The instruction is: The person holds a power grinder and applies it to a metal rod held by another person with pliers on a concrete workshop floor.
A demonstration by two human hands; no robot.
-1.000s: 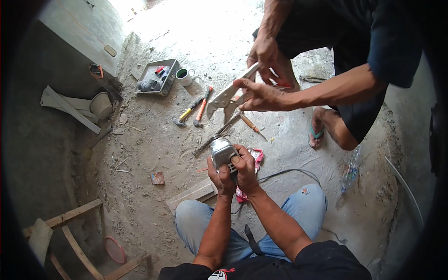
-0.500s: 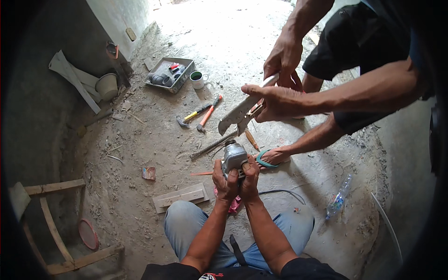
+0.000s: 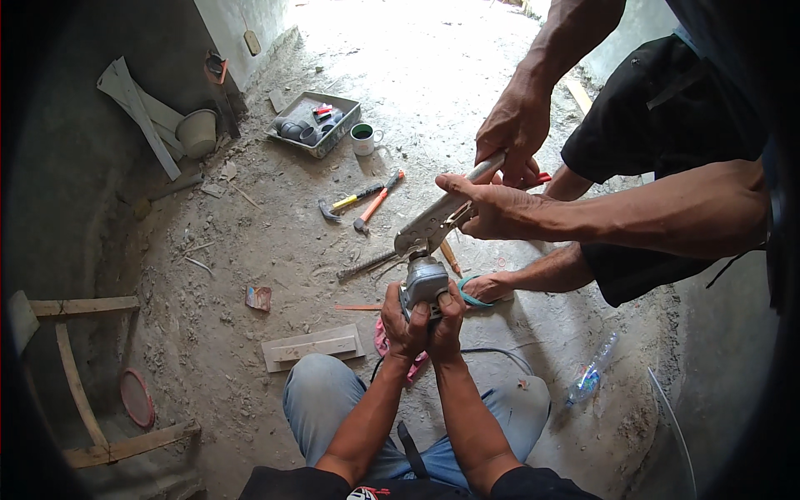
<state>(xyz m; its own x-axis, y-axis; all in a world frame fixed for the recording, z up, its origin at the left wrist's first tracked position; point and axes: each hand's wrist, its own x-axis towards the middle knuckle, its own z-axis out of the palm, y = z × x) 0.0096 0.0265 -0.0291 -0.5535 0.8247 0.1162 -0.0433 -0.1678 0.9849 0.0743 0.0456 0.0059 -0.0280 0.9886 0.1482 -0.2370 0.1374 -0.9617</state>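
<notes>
Pliers neared the grey tool — which left fingers and right fingers pinch between them.

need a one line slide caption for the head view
Left hand and right hand grip a power tool as a co-worker's hands hold locking pliers at its tip, two hammers lying beyond.

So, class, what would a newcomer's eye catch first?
Probably the silver metal pliers just above centre in a co-worker's hands, jaws by the tip of the rounded grey metal tool in the person's left hand and right hand. Beyond, a yellow-and-black hammer and an orange hammer lie close together on the floor.
</notes>
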